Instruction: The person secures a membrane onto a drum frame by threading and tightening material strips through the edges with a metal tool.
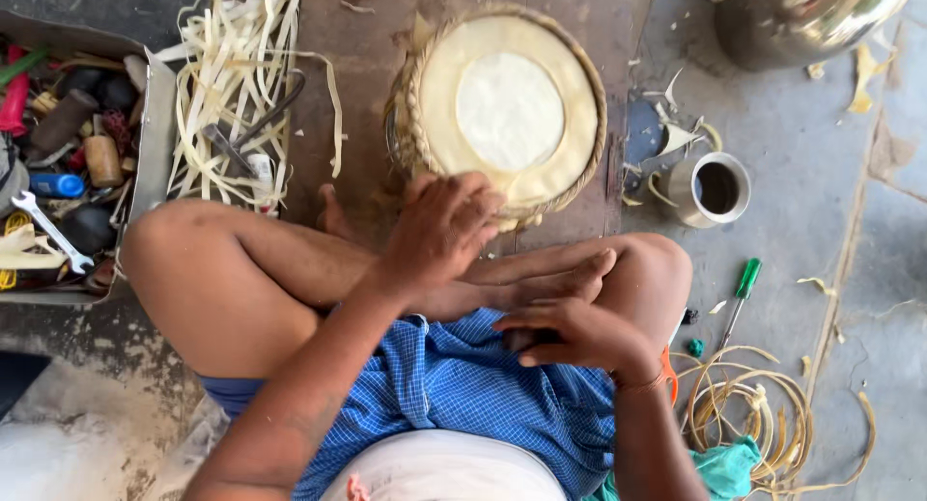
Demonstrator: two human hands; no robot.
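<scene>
The round drum with a pale skin head and a braided straw-coloured rim stands on the stone floor just in front of the person's crossed bare legs. The left hand lies flat on the drum's near edge, fingers spread and relaxed, grip apart and closed on nothing. The right hand rests in the lap on the blue checked cloth, fingers curled around a small dark object that is mostly hidden. A heap of pale cane strips lies to the left, beside a grey box of mixed tools. A small steel cup and a green-handled screwdriver lie to the right.
</scene>
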